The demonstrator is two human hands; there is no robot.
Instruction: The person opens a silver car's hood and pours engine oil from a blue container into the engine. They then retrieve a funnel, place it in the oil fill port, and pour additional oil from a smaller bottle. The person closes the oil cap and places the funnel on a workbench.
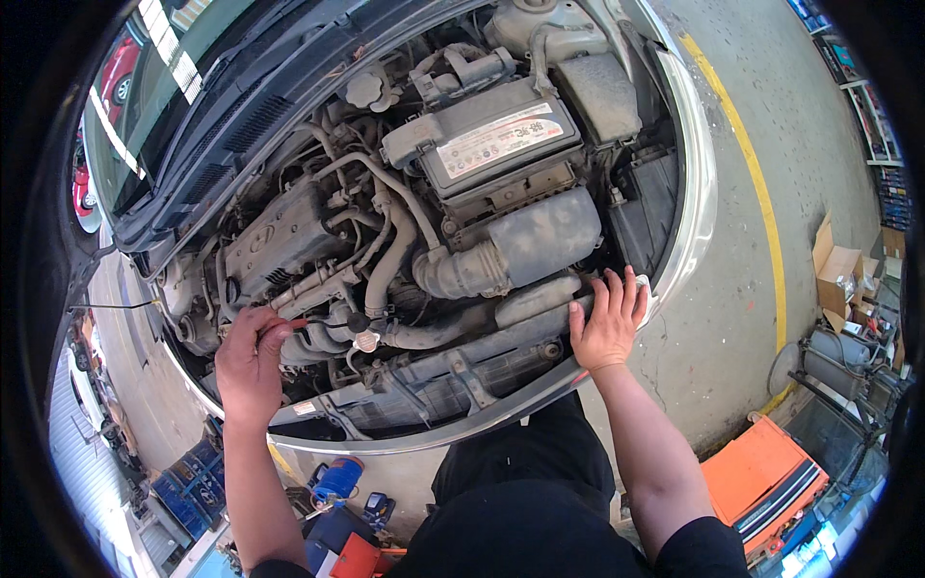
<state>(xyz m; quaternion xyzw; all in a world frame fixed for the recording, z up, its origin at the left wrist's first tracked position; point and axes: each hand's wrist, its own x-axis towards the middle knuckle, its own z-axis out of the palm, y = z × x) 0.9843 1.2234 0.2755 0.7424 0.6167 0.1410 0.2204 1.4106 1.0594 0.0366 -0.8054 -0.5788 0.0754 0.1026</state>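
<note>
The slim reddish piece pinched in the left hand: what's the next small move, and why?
Perhaps ease the slim reddish piece gently upward: the left hand has it in a fingertip pinch, dusty dark engine parts crowd it, and the open right hand rests on the pale car's front edge. Whether it's attached is unclear.

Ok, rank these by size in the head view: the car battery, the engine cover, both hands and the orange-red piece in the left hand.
1. Car battery
2. Engine cover
3. Left hand and right hand: too alike to rank
4. Orange-red piece (visible part)
</note>
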